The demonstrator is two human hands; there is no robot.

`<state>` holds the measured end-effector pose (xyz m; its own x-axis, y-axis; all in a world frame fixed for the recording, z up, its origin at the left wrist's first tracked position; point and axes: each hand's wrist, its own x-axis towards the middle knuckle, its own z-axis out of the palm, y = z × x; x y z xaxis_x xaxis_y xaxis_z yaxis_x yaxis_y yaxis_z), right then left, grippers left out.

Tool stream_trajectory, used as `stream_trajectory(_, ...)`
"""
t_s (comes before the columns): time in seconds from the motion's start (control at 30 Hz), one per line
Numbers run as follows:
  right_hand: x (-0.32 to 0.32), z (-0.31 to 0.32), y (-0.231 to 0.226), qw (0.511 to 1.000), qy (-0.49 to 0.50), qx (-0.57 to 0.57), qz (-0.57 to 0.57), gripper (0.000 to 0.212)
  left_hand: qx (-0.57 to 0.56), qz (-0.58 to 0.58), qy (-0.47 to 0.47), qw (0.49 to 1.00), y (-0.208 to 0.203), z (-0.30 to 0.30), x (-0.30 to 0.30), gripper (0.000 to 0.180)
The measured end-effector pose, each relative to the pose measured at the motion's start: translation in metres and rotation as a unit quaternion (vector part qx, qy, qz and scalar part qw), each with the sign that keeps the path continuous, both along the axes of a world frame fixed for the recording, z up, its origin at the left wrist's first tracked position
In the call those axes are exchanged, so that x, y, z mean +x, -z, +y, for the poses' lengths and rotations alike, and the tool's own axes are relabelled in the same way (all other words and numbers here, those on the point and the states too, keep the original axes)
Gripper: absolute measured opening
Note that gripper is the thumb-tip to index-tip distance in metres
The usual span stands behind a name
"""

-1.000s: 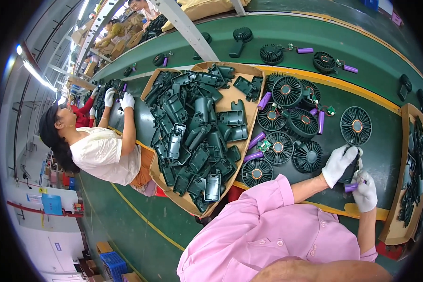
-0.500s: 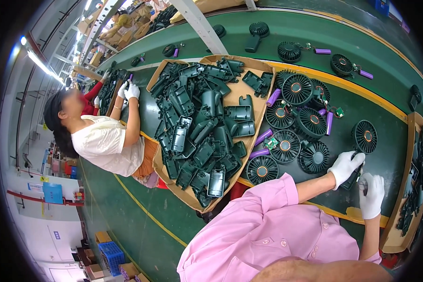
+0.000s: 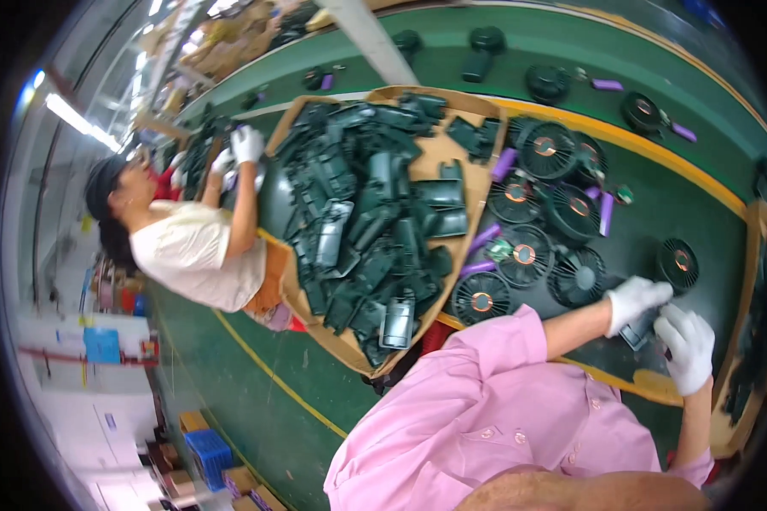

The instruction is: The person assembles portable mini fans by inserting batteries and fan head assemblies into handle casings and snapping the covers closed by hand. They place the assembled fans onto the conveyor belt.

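Observation:
My left hand point(image 3: 639, 305), in a white glove, is closed on a small dark green plastic casing point(image 3: 634, 337), whose lower end shows below the fingers. Close on its right is my right hand point(image 3: 689, 347), also gloved, fingers bent in toward the casing and the left fingertips. Whatever lies between those right fingers is hidden and blurred. Just beyond both hands a round dark fan head point(image 3: 678, 264) with a copper-coloured centre lies on the green work surface point(image 3: 605, 341).
More fan heads point(image 3: 523, 255) with purple cylindrical cells point(image 3: 606, 214) lie left of my hands. A large carton point(image 3: 477, 223) holds many dark green casings. Another carton point(image 3: 735, 409) stands at the right. Beyond runs a green conveyor point(image 3: 520, 47) carrying fans. A co-worker point(image 3: 198, 247) works at the left.
The view has shifted and blurred slightly. My right hand has turned and come closer to the left fingertips. The casing now points down below my left hand. The co-worker's hands have risen.

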<state>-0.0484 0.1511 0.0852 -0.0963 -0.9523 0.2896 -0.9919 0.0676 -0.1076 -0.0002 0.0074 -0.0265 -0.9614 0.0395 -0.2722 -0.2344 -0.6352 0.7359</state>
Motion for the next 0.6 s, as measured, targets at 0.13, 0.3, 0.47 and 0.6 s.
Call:
stream_trajectory(0.13,-0.007,0.005,0.001,1.0,0.001,-0.016,0.011,0.042,-0.16,0.011,0.072,0.984,-0.015,-0.015,0.005,0.035)
stream_trajectory(0.3,0.012,-0.001,0.016,0.984,0.13,-0.06,-0.102,0.044,-0.068,-0.011,0.039,0.997,0.005,-0.009,0.011,0.047)
stream_trajectory(0.47,0.011,-0.003,0.042,0.954,0.209,-0.097,-0.191,0.03,0.0,-0.082,0.042,0.996,-0.01,-0.005,0.01,0.049)
stream_trajectory(0.6,0.008,0.002,0.038,0.967,0.211,-0.088,-0.113,0.03,0.028,-0.077,0.057,0.995,-0.016,-0.004,0.01,0.048)
